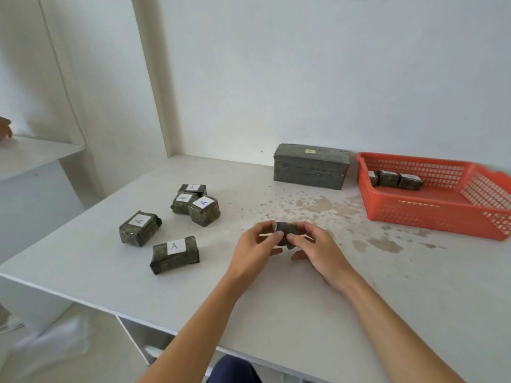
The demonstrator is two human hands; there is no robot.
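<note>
A small dark wrapped block [286, 229] is pinched just above the white surface [304, 294] between the curled fingers of the left hand [255, 248] and the right hand [318, 248], with five A-labelled blocks [174, 254] lying to its left and the red basket [431, 219] well apart at right.

Plain white room, soft even light.
A white wall [304, 64] backs the stained white surface [359, 299]; a shelf [33, 153] stands left, pale floor [69, 355] below.
</note>
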